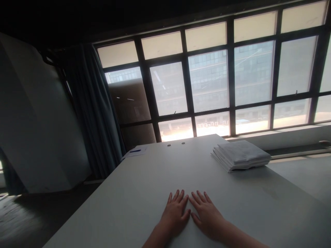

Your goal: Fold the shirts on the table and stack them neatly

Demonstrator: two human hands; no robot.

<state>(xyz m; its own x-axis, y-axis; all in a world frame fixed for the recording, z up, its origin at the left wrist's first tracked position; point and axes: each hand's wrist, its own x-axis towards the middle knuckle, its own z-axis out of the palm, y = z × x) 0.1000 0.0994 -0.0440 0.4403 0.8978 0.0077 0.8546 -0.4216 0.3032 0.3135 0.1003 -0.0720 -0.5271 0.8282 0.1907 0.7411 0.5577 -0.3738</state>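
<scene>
My left hand [176,212] lies flat on the white table [144,193], palm down with its fingers spread. Beside it my right hand [207,213] rests the same way, its fingers apart and nothing held. The thumbs and forefingers of both hands come close together at the middle; whether they touch is hard to tell. Farther off, on the right side of the table, sits a stack of folded white cloths [241,155], nearer to my right hand and apart from it.
At the table's far left corner lie some papers [139,153] with a blue pen [135,151] on them. Two round grommets [183,143] mark the far end. Beyond stand a dark-framed window wall [208,81] and a dark blue curtain [95,113].
</scene>
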